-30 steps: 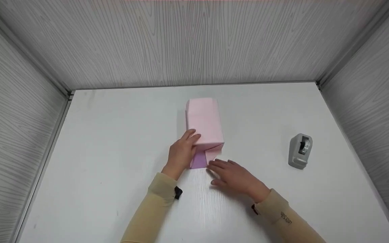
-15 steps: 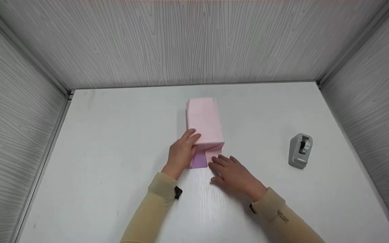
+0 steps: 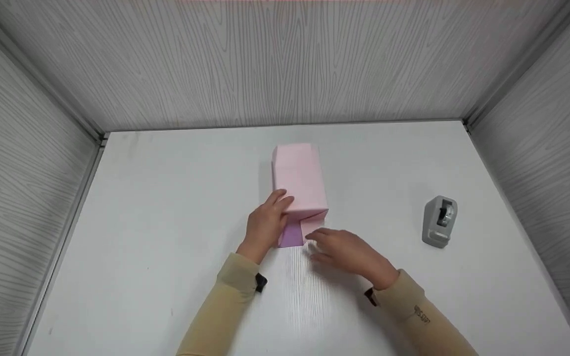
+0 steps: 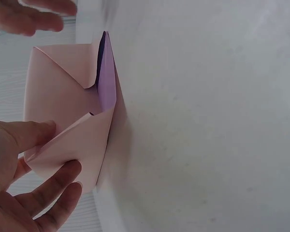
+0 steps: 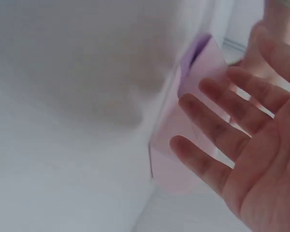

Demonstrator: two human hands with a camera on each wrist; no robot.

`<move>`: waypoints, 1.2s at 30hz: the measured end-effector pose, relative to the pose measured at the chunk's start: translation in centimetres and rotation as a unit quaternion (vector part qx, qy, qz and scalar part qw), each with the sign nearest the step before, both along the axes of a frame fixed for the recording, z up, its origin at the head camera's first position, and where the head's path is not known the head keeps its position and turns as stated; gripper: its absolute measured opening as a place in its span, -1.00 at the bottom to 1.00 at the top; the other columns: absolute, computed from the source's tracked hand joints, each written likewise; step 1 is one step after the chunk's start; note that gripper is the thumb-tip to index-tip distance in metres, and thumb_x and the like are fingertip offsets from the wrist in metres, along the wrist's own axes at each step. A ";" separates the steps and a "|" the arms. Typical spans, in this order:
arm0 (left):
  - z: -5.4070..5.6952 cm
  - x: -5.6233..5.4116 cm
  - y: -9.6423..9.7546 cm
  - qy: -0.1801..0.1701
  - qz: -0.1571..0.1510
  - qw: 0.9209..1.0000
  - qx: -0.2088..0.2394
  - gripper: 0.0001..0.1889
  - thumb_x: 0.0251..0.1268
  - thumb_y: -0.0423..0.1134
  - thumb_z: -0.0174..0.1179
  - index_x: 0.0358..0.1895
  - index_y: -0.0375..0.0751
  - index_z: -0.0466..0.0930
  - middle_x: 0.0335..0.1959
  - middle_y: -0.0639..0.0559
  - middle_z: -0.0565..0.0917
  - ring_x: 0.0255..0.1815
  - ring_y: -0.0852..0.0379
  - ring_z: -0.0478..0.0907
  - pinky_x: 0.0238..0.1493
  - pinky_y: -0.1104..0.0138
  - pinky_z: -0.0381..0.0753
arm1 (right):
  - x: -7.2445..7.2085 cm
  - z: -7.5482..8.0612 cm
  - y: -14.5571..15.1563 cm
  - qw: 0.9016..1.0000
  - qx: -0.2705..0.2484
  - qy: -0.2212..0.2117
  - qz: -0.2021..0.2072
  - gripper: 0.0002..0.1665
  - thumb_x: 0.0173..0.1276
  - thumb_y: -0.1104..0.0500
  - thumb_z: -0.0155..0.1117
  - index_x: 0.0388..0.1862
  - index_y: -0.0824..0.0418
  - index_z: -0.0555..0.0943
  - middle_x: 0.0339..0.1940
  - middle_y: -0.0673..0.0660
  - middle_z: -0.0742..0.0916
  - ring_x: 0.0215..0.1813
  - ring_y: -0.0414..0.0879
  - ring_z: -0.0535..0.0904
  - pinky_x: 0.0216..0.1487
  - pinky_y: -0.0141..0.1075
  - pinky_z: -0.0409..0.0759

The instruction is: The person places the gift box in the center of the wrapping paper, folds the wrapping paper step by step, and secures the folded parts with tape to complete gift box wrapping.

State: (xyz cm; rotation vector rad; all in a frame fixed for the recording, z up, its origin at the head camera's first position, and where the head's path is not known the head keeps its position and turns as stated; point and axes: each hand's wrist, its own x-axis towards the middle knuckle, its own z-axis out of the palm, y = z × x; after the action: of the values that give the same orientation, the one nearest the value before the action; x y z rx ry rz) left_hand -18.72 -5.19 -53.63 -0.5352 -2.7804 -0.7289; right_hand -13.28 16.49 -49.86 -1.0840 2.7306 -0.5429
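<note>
A box wrapped in pink paper (image 3: 300,178) lies lengthwise on the white table. At its near end the paper is folded in at the sides, and a flap with a purple inner face (image 3: 292,235) sticks out along the tabletop. My left hand (image 3: 263,225) grips the near left corner; in the left wrist view the fingers (image 4: 63,176) press the side fold while another digit touches the end face. Beside the right-hand fold, my right hand (image 3: 349,252) hovers with fingers extended. The right wrist view shows its palm (image 5: 266,183) in front of the pink paper, apparently holding nothing.
A grey tape dispenser (image 3: 440,221) with a roll in it stands on the right part of the white table (image 3: 176,198). Wood-grain panels (image 3: 285,64) enclose the table at the back and on both sides.
My right hand has shifted slightly and turned, its fingers now closer together near the right-hand fold. The left hand and the wrapped box stay in place.
</note>
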 end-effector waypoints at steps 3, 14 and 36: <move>0.0 0.0 0.0 0.003 -0.001 1.000 0.002 -0.57 0.23 -0.30 0.35 0.19 -0.05 0.60 0.27 0.05 0.48 -0.16 -0.10 0.67 -0.19 0.12 0.65 | -1.4 1.0 0.1 0.995 -0.034 0.089 -0.038 -0.58 0.19 0.21 0.50 0.03 0.26 0.65 -0.05 0.10 0.71 -0.12 -0.02 0.66 -0.10 -0.14 0.62; 0.1 0.1 0.0 -0.012 -0.002 1.000 0.013 -0.59 0.28 -0.29 0.31 0.20 -0.05 0.59 0.30 0.04 0.46 -0.06 -0.12 0.65 -0.10 0.09 0.63 | -5.5 0.1 -0.2 0.986 -0.070 0.119 -0.099 -0.44 -0.05 0.46 0.57 -0.01 0.24 0.64 0.15 0.17 0.60 0.19 0.09 0.51 0.06 -0.09 0.58; 0.2 0.3 0.0 -0.012 -0.015 1.000 -0.015 -0.55 0.29 -0.33 0.28 0.25 -0.10 0.53 0.35 0.00 0.41 -0.16 -0.16 0.65 -0.23 0.08 0.66 | -7.3 -2.4 -1.5 0.973 -0.054 0.210 -0.084 -0.54 0.13 0.53 0.34 -0.07 0.11 0.58 -0.05 0.11 0.59 0.03 0.11 0.47 -0.35 -0.14 0.63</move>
State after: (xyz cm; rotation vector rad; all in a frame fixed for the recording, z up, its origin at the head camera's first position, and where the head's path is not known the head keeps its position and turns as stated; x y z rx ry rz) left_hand -18.42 -5.24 -53.44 -0.5775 -2.8158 -0.7061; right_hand -20.57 15.03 -52.24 -1.1070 3.2172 -0.5420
